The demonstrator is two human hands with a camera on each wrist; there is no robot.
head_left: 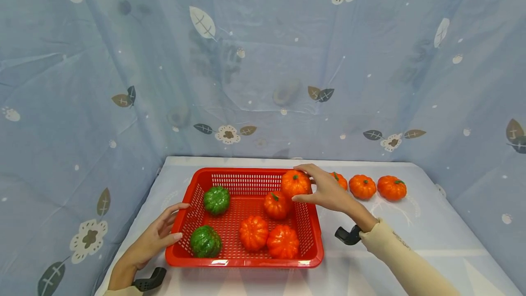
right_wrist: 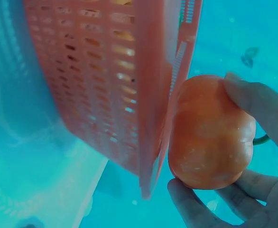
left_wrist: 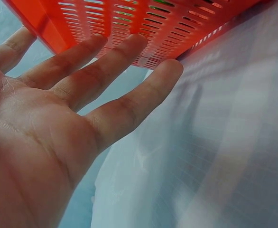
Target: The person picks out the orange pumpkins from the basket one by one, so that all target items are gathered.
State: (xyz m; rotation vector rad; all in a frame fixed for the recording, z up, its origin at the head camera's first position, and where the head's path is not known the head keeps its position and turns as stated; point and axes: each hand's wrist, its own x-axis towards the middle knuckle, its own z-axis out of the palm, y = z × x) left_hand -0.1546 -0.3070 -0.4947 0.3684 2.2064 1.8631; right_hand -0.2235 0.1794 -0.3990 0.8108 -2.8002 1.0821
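A red plastic basket [head_left: 230, 263] with slotted walls stands on the table. My right hand [head_left: 328, 191] grips an orange pumpkin [head_left: 295, 183] over the basket's back right corner; in the right wrist view this pumpkin [right_wrist: 212, 133] sits between thumb and fingers, right at the rim. My left hand [head_left: 154, 236] is at the basket's left side with fingers spread, fingertips at the wall [left_wrist: 129, 28] in the left wrist view. Inside the basket are a green pumpkin [head_left: 216, 200] at the back left, another green pumpkin [head_left: 206, 241] at the front left, and several orange pumpkins [head_left: 253, 233] toward the right.
Right of the basket, a row of orange pumpkins lies on the table: one [head_left: 339, 180] partly behind my right hand, one in the middle [head_left: 362, 187] and one at the end [head_left: 392, 188]. A blue patterned curtain [head_left: 263, 81] hangs behind and beside the white table [head_left: 394, 241].
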